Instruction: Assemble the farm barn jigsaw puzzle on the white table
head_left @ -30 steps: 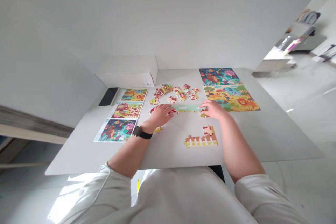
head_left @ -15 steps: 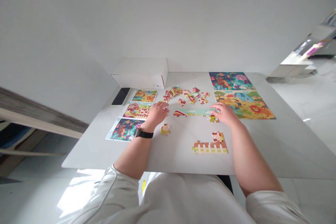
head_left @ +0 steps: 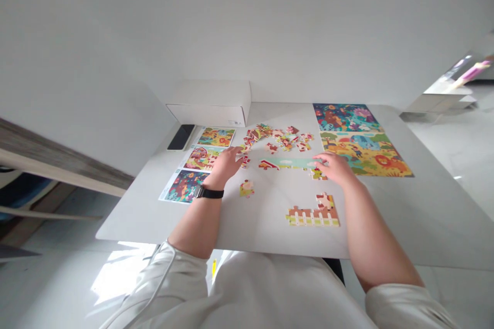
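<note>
Laid out on a white table (head_left: 386, 216): at the far right, two finished puzzles (head_left: 360, 139), flush one behind the other and complete to the edges. Behind the centre, a closed white box (head_left: 210, 100). Left of centre, a reference sheet (head_left: 200, 159) with three pictures, so, judging by that, two of three done and the third barely begun. Of that third, only two joined bits so far: a fence section (head_left: 312, 214) near the front edge and a pale sky strip (head_left: 289, 163) in the middle, well apart and not yet linked. Still to place: a loose heap of pieces (head_left: 280, 139) between box and strip, most of them face up. Left hand (head_left: 226, 164) palm down, fingers stretched and slack, tips touching a small red piece (head_left: 244, 160) at the heap's left fringe, nothing clasped. Right hand (head_left: 334, 167) likewise flat and unclenched, fingers resting on the strip's right end, a small green piece (head_left: 318, 175) just beside it. Alone near the left wrist, one stray piece (head_left: 246, 188). Against a second ago: left hand gone from the strip's left end toward the heap, baring the red roof there and showing the stray piece in full; right hand in the same spot; strip, fence and finished pair unmoved.
</note>
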`<state>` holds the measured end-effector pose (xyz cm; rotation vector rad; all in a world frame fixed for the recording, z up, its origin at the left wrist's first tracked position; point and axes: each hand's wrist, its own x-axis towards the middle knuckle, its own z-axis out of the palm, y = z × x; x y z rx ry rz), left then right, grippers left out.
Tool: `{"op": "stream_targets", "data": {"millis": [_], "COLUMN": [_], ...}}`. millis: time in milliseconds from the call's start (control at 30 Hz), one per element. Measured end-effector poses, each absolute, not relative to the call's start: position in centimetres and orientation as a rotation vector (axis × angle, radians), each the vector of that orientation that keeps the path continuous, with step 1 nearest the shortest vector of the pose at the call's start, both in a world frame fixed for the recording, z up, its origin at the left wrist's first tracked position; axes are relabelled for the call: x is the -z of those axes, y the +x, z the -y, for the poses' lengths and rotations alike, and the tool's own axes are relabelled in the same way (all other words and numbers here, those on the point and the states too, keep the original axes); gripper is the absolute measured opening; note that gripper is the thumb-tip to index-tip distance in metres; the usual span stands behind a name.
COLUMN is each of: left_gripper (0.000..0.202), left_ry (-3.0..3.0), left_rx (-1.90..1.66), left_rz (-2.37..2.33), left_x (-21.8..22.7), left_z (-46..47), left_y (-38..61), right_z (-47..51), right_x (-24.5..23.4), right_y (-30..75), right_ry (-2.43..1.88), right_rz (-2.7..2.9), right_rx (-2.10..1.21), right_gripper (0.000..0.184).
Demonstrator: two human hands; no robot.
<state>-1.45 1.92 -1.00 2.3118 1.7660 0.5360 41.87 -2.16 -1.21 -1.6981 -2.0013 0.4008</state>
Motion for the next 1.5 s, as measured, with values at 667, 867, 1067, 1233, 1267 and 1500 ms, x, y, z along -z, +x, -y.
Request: {"op": "stream_targets", "data": {"millis": [667,867,1067,1233,1267,1500], "left_gripper": [0.032,0.038,0.052,0.038,0.035,0.039], "left_ry": [2.322,2.289,2.213,2.186,2.189,2.216], "left_rx": [-0.638,-0.473,-0.281,-0.298,-0.321,-0.544], "left_rz": [-1.775,-1.827,-2.013,-1.962,-1.947,-1.994], "left_x": [0.4,-1.1,-1.9,-1.3,-1.2,-0.6], "left_z": [-2.0,-6.1,-10.5,-12.3,-12.6,-13.3], "left_y": [-0.3,1.4,3.9,4.6,4.6,4.1], "right_z": [2.1,2.0,1.9,1.9,1.9,2.1], "right_x": [1.3,1.4,1.6,1.5,1.5,1.1], "right_y": [41.9,42.1,41.6,41.6,41.5,41.2], "right_ry": [-1.706,-1.680,-1.661,-1.656,-1.656,-1.637], "right_rz": [1.999,1.993,2.017,2.005,1.999,1.994], "right_rx": [-0.415,-0.367,-0.383,-0.380,-0.383,-0.398], "right_gripper": [0.024,0.024,0.024,0.024,0.024,0.024]}}
